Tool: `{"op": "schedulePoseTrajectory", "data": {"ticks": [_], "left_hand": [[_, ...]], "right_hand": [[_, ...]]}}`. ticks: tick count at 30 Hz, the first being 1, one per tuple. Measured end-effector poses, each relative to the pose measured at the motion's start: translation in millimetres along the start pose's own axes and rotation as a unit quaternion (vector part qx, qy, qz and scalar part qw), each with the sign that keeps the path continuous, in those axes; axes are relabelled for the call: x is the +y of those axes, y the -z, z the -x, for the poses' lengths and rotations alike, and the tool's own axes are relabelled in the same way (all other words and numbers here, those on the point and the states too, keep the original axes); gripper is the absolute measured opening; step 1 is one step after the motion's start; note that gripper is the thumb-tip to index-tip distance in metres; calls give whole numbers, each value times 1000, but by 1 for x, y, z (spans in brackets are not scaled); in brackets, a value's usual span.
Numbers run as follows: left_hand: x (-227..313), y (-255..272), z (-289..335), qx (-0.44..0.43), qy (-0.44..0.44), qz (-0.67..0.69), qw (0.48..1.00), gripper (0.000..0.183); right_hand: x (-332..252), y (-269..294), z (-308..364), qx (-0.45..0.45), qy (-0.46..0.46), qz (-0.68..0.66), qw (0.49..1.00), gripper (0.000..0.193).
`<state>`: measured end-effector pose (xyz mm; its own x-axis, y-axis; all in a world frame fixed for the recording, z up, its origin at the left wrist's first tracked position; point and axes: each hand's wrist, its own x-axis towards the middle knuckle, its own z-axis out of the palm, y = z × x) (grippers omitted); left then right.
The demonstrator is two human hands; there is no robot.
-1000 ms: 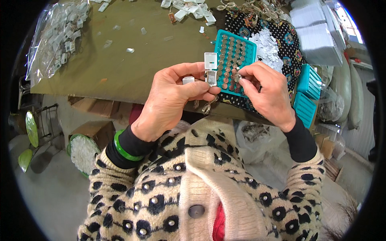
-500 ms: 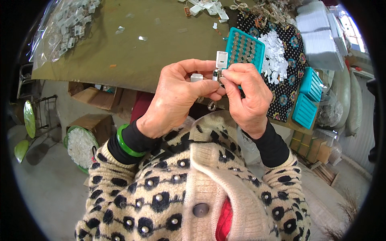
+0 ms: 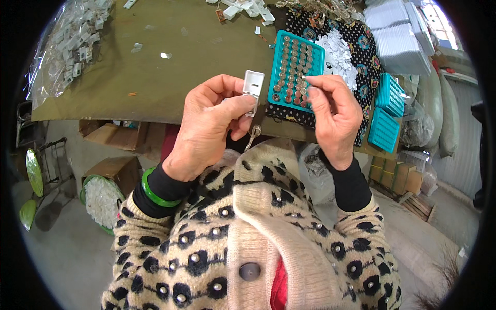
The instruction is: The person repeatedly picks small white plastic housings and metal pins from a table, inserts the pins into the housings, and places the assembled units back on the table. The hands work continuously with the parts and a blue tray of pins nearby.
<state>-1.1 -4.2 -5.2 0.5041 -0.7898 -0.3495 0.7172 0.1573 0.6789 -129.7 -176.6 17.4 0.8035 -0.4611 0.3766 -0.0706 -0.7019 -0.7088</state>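
My left hand grips a small white plastic case between thumb and fingers. Its rectangular lid part with a slot stands up, and the lower part is mostly covered by my thumb. A thin wire loop hangs below that hand. My right hand is over the right side of a teal tray, index finger and thumb a little apart at the tips. Nothing shows plainly between them. Rows of round silver button cells fill much of the tray.
White plastic pieces lie heaped on a dark patterned cloth. Beyond are stacked white trays and more teal trays. A clear bag of white parts lies at the table's far left; a green-rimmed basin stands below.
My hands have come apart. My right hand has let go of the white case and moved right over the tray, while my left keeps the case, drawn left. The whole view has shifted slightly.
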Motion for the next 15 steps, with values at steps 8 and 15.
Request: {"op": "schedulePoseTrajectory", "data": {"ticks": [8, 15], "left_hand": [[-9, 0, -6, -29, 21, 25, 999, 22], [-7, -2, -9, -80, 39, 72, 993, 33]], "right_hand": [[26, 22, 25, -70, 88, 227, 967, 28], [26, 30, 22, -128, 122, 207, 962, 24]]}}
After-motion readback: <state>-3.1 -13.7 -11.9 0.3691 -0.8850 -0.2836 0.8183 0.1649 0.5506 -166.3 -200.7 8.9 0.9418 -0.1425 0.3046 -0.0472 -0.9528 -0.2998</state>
